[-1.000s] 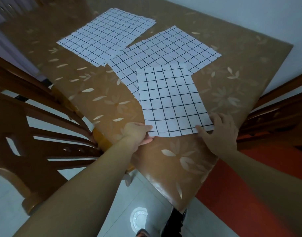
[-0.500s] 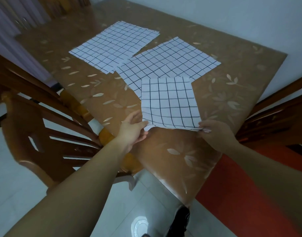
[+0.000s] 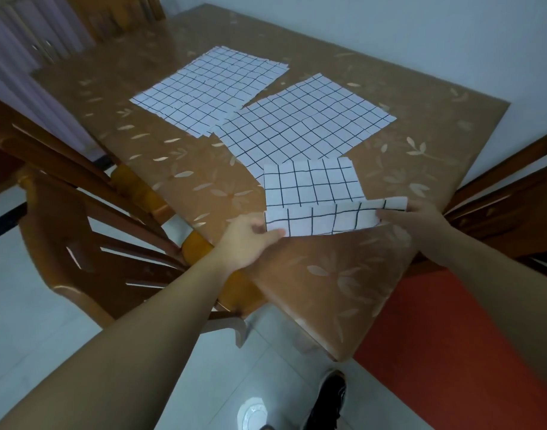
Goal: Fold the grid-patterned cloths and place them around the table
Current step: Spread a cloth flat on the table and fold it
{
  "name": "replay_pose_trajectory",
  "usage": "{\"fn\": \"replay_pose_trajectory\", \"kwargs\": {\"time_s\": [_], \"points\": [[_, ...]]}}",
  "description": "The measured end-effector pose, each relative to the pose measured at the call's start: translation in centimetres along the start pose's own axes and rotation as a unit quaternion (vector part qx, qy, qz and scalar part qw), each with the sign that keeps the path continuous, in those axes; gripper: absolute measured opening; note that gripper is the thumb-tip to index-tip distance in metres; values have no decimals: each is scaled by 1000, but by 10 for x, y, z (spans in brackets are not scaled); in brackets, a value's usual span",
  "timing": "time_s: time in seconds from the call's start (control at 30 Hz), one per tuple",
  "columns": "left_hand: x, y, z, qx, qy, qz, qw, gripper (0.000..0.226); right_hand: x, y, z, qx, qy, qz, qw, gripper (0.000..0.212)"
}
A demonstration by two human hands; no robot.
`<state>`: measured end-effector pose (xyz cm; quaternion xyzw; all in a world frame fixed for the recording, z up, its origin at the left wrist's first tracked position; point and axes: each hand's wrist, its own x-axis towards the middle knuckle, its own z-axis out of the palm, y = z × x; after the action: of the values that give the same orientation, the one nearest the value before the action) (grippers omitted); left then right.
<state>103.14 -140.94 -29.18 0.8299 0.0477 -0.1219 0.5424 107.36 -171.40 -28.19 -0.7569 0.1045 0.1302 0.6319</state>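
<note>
Three white cloths with black grid lines lie on the brown table. The nearest cloth has its near edge lifted off the table and turned up toward the far side. My left hand pinches that raised edge at its left corner, and my right hand pinches it at the right corner. A second cloth lies flat just behind, partly under the near one. A third cloth lies flat at the far left.
A wooden chair stands close against the table's left side and another chair at the right. The table's near corner points at me. A black shoe and white floor tiles show below, with red flooring at the right.
Both hands went from resting at the near cloth's bottom corners to pinching them, and have lifted that edge up and toward the far side. The view has tilted a little.
</note>
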Motion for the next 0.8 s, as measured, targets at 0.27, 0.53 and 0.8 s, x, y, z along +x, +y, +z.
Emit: {"fn": "replay_pose_trajectory", "kwargs": {"time_s": [0.27, 0.53, 0.8], "points": [[25, -9, 16, -28, 100, 29, 994, 61, 10, 13, 0, 86, -23, 33, 996, 29], [52, -16, 29, -66, 58, -73, 993, 71, 32, 34, 3, -72, 0, 77, 994, 17], [77, -29, 32, -100, 27, -108, 989, 53, 65, 35, 11, -170, 50, 26, 984, 19]]}}
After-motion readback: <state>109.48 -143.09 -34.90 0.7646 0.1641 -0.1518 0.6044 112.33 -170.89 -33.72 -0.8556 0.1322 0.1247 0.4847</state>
